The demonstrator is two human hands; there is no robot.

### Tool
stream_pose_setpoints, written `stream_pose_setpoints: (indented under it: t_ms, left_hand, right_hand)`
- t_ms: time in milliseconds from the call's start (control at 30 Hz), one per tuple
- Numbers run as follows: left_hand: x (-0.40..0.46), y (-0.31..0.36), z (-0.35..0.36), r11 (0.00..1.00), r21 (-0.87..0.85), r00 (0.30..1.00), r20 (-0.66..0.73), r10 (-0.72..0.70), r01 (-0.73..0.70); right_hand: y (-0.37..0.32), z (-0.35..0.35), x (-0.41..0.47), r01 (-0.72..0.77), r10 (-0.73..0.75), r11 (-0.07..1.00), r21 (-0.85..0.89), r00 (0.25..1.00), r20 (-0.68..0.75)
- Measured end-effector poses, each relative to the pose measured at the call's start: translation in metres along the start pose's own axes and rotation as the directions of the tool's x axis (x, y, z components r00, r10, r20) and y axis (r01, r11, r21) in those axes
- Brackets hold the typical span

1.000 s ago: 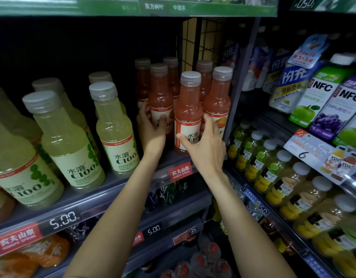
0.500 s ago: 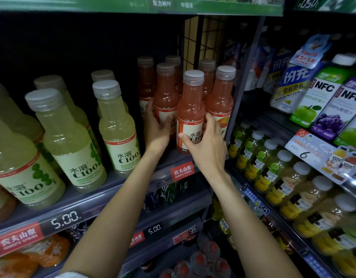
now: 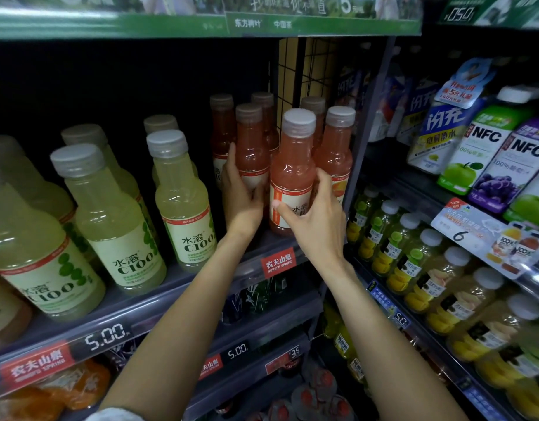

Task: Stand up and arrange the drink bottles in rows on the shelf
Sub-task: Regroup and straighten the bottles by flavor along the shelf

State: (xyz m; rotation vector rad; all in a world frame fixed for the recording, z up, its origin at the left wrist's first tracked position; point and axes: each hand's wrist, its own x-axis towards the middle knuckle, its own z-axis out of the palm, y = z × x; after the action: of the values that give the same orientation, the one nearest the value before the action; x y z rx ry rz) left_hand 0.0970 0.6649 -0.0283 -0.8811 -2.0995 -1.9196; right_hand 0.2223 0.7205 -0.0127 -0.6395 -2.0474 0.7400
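Note:
Several pink-orange drink bottles stand upright at the right end of the shelf (image 3: 159, 302). My right hand (image 3: 312, 220) wraps around the front pink bottle (image 3: 292, 165) at its label. My left hand (image 3: 242, 192) grips the pink bottle (image 3: 251, 147) just behind and to the left of it. More pink bottles stand behind, one (image 3: 336, 147) beside the shelf's right post. To the left, yellow-green C100 bottles (image 3: 110, 214) stand in rows running back into the dark shelf.
A grey upright post (image 3: 365, 153) and a wire grid (image 3: 295, 71) bound the shelf on the right. NFC juice bottles (image 3: 486, 141) and small fruit drinks (image 3: 413, 262) fill the neighbouring shelves. Price rails (image 3: 107, 335) run below; a green header board (image 3: 201, 22) hangs above.
Both hands have stayed on the pink bottles; the right hand has shifted further round the front bottle. The view has drifted slightly.

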Motion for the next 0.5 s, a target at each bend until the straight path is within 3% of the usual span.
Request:
stream_pose_setpoints:
  t_ms: [234,300,401,501]
  left_hand:
    - [-0.006,0.002,0.001,0.969,0.245,0.969,-0.247,0.022,0.040]
    - [-0.004,0.008,0.002,0.939,0.344,0.948,-0.300,0.103,0.007]
    - [-0.009,0.013,0.010,0.877,0.423,0.900,-0.255,0.355,-0.226]
    - [-0.016,0.021,0.023,0.858,0.320,0.894,-0.069,0.444,-0.401]
  right_hand:
    - [0.004,-0.036,-0.013,-0.037,0.058,0.988,0.149,0.989,-0.139]
    - [0.005,-0.047,-0.018,-0.029,0.058,0.985,0.171,0.984,-0.167]
    - [0.009,-0.058,-0.021,-0.008,0.035,0.987,0.162,0.986,-0.165]
    - [0.015,-0.060,-0.021,-0.021,0.043,0.988,0.155,0.989,-0.140]
